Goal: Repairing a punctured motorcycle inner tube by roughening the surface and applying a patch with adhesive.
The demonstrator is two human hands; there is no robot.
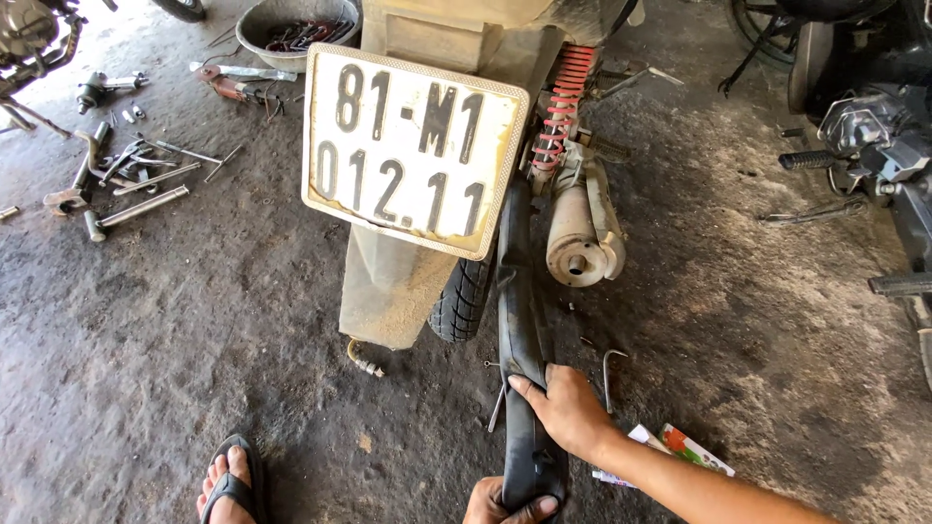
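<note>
Behind a parked motorbike [456, 58] on an oily concrete floor [194, 330]: right hand [573, 412] laid on a black inner tube [519, 320], fingers curled round its edge; left hand [500, 505], low in view, clasped around the tube's bottom loop. Tube hanging from beside the rear tyre [461, 296], left of the exhaust pipe [575, 238]. Scattered tools [126, 184] well apart, far left.

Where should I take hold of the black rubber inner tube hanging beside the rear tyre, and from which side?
Probably grip the black rubber inner tube on its flat, limp stretch just above the right hand, coming from the open right side; the tyre and mudguard crowd its left.
</note>
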